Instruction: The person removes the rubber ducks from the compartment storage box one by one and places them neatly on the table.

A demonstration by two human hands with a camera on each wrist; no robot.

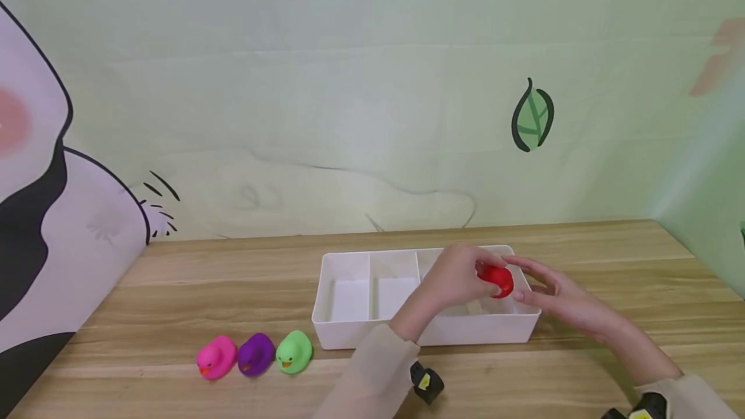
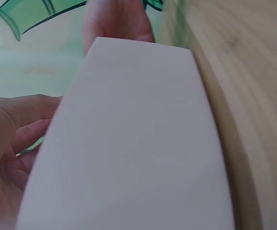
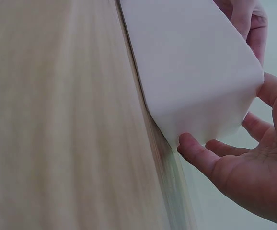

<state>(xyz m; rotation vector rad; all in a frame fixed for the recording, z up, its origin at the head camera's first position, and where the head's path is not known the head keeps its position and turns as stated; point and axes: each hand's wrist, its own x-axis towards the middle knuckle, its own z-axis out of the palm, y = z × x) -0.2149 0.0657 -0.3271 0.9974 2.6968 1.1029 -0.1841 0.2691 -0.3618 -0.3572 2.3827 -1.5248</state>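
My left hand (image 1: 462, 280) reaches over the right part of a white divided tray (image 1: 431, 332), its fingers and thumb pinching a glossy red rounded toy (image 1: 498, 281). The fingers partly cover the toy, so its full shape cannot be told. At the tray's right end is my right hand (image 1: 570, 302), its fingers spread and loosely bent around the end wall. In the right wrist view, fingertips of the right hand (image 3: 253, 158) lie at the tray's end (image 3: 201, 115). From the left wrist, the tray's outer wall (image 2: 124, 134) hides the red toy.
Left of the tray, a pink toy duck (image 1: 216, 357), a purple duck (image 1: 256, 354) and a green duck (image 1: 294, 352) stand in a row on the wooden table (image 1: 233, 290). Behind the table hangs a pale green printed backdrop (image 1: 372, 115).
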